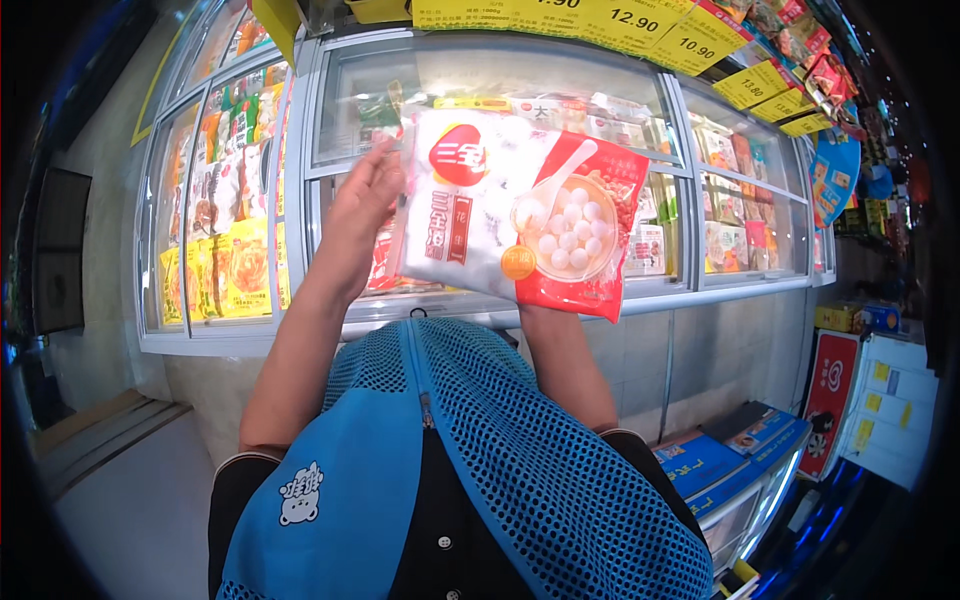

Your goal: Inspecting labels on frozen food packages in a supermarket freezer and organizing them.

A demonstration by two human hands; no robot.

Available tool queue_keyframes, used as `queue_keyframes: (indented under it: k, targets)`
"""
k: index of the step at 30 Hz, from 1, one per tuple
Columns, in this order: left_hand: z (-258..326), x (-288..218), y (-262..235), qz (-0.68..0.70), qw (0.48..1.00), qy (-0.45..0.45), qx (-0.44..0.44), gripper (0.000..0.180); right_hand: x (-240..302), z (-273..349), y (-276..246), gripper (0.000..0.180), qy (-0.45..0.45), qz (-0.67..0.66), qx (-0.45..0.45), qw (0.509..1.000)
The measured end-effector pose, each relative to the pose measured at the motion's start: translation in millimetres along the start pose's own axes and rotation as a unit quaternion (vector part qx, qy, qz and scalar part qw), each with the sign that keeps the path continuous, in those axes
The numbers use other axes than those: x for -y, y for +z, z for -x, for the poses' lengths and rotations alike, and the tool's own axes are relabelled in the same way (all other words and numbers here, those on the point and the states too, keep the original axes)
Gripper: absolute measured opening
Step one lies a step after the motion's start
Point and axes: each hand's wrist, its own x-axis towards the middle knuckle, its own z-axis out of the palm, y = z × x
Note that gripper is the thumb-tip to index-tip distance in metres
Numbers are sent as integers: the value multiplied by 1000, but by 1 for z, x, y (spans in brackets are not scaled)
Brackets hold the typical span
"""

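Though at the red-white bag (515, 215), hands (358, 205) of unclear grip: left half-curled, right hidden.

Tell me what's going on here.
A person in a blue vest with mesh panels has a rectangular, red-and-white plastic bag up in front of them, its front printed with round white balls. Their left hand is at the bag's left edge; the right forearm reaches up behind it, so the right hand is hidden and its grip can't be seen. Beyond the bag is a pale-framed, glass-topped display case holding colourful packaged goods.
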Motion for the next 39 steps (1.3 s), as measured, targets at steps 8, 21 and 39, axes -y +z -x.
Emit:
queue_keyframes:
  k: [8,21,39]
  targets:
    - [24,18,-8,141,984,-88,63,53,16,6,-18,57,105,-141,200,964]
    - [32,18,-36,80,992,-84,43,43,16,31,-34,81,217,-915,122,318]
    - [10,68,-65,65,982,-175,7,45,-34,44,3,69,359,-839,192,360]
